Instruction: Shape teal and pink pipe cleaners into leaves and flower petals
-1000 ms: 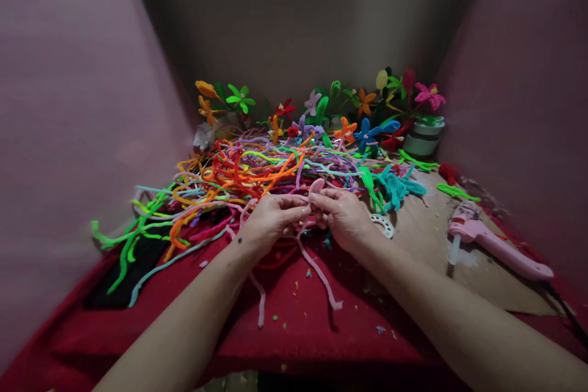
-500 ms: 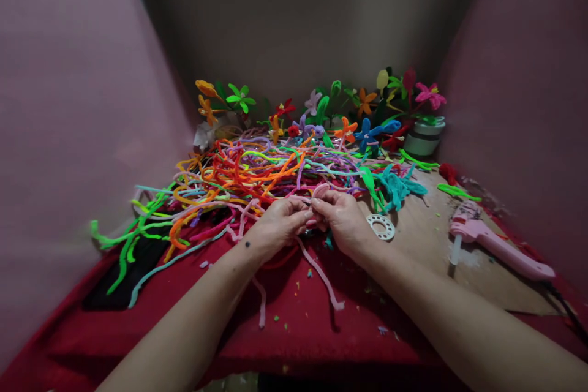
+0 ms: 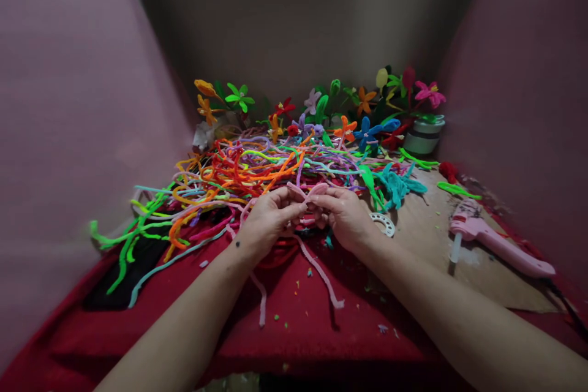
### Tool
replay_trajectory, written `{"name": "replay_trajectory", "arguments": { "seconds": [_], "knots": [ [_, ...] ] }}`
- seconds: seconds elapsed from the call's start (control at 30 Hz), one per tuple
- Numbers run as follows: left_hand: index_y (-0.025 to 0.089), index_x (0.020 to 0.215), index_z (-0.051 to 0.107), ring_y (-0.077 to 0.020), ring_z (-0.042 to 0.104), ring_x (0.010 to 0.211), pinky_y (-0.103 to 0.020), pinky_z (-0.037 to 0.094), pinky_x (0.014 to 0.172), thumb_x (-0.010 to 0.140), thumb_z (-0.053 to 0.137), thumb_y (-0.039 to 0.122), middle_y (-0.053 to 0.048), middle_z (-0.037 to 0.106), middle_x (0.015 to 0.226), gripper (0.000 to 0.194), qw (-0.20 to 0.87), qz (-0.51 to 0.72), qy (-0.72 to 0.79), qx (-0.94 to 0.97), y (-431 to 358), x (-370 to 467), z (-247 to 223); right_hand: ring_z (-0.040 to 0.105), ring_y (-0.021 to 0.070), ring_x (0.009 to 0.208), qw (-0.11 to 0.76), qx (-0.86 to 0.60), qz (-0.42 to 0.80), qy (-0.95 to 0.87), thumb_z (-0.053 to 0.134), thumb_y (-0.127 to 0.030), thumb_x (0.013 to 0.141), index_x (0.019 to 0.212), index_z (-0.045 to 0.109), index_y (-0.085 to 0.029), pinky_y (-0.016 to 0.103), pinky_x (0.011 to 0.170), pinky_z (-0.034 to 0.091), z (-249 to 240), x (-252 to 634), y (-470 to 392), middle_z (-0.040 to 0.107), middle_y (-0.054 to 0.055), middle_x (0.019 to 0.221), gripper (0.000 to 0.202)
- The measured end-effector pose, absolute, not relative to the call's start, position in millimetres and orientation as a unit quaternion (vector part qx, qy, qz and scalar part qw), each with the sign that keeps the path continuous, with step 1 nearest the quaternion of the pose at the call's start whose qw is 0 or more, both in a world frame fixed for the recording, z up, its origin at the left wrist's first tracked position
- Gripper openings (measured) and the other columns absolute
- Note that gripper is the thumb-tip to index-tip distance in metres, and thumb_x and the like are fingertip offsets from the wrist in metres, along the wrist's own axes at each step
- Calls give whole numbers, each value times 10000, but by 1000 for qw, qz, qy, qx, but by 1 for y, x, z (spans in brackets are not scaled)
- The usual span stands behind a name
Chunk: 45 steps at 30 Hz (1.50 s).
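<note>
Between my fingertips is a pink pipe cleaner [image 3: 316, 188], bent so that loops stick up to the left and right above my fingers. My left hand [image 3: 278, 213] pinches its left side, and my right hand [image 3: 339, 211] pinches the right side close by. The fingers hide part of its middle. Another pink pipe cleaner [image 3: 321, 269] trails on the red cloth below my hands. Just behind them spreads a large heap of coloured pipe cleaners [image 3: 257, 165]. A white ring with holes [image 3: 388, 225] lies partly behind my right wrist.
A pink glue gun [image 3: 500, 239] rests on a cardboard sheet [image 3: 427, 257] at the right. Pipe-cleaner flowers [image 3: 366, 133] stand along the back, with a pale pot [image 3: 425, 135] at right. A flat black object [image 3: 110, 288] lies at left on the red cloth [image 3: 184, 318].
My hands have moved slightly apart. A pink loop now shows on the left as well as the right, and my right hand covers more of the white ring.
</note>
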<state>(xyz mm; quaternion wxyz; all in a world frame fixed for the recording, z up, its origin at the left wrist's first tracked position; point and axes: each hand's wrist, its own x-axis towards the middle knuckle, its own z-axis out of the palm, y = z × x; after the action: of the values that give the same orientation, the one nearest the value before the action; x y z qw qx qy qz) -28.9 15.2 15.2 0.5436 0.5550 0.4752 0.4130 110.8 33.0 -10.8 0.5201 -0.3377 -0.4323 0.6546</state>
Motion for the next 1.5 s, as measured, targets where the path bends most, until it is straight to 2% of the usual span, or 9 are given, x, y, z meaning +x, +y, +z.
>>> {"name": "replay_trajectory", "arguments": {
  "seconds": [0.2, 0.4, 0.63, 0.83, 1.0, 1.13, 1.3, 1.43, 1.5],
  "knots": [
    [162, 787, 574, -68, 456, 490, -183, 346, 457, 668, 674, 342, 32, 540, 616, 237, 547, 404, 493, 543, 17, -32, 12, 393, 56, 411, 565, -363, 589, -449, 646, -281, 660, 721, 614, -146, 200, 381, 298, -7, 112, 32, 555, -33, 569, 152],
    [145, 685, 569, -56, 399, 461, -180, 295, 444, 678, 660, 386, 43, 491, 544, 257, 524, 414, 499, 553, 16, -29, 13, 448, 78, 469, 549, -394, 518, -524, 622, -264, 685, 712, 628, -155, 208, 422, 336, -2, 112, 27, 568, -29, 592, 113],
    [134, 641, 589, -68, 434, 465, -195, 330, 471, 672, 655, 332, 36, 510, 509, 210, 496, 443, 515, 540, 15, -24, 13, 477, 101, 512, 569, -427, 415, -567, 580, -274, 732, 703, 693, -157, 228, 483, 357, -4, 114, 23, 589, 1, 570, 165],
    [155, 740, 582, -80, 475, 491, -196, 362, 475, 660, 672, 356, 26, 547, 603, 235, 566, 402, 494, 523, 19, -33, 9, 453, 78, 432, 529, -391, 556, -508, 630, -251, 650, 680, 622, -137, 211, 423, 351, 1, 112, 25, 554, -27, 533, 118],
    [154, 764, 586, -78, 493, 571, -186, 377, 534, 671, 679, 278, 25, 561, 677, 180, 531, 429, 437, 586, 20, -38, 13, 434, 64, 407, 488, -428, 559, -515, 637, -230, 622, 679, 608, -133, 195, 402, 341, 7, 110, 22, 538, -39, 507, 116],
    [148, 755, 596, -70, 466, 556, -186, 361, 527, 705, 655, 306, 22, 562, 684, 176, 532, 438, 421, 590, 20, -38, 11, 409, 53, 390, 455, -424, 562, -545, 606, -230, 650, 600, 593, -132, 180, 377, 316, 9, 112, 22, 519, -37, 471, 110],
    [150, 733, 615, -88, 485, 554, -205, 387, 540, 662, 684, 324, 16, 574, 659, 201, 520, 432, 454, 580, 19, -39, 12, 382, 58, 343, 421, -411, 583, -561, 586, -208, 639, 544, 558, -146, 191, 359, 296, 6, 115, 26, 468, -48, 394, 118],
    [149, 715, 611, -135, 546, 612, -240, 425, 577, 660, 674, 334, -10, 609, 675, 203, 493, 427, 477, 589, 18, -35, 15, 380, 56, 344, 438, -407, 570, -563, 543, -197, 656, 540, 555, -149, 193, 351, 276, 0, 114, 27, 498, -39, 428, 126],
    [153, 711, 612, -143, 552, 635, -249, 431, 596, 684, 653, 323, -14, 609, 684, 177, 422, 444, 487, 623, 17, -33, 13, 371, 55, 339, 454, -395, 575, -555, 530, -198, 657, 533, 550, -149, 197, 345, 269, -3, 113, 28, 494, -39, 432, 135]
  ]
}}
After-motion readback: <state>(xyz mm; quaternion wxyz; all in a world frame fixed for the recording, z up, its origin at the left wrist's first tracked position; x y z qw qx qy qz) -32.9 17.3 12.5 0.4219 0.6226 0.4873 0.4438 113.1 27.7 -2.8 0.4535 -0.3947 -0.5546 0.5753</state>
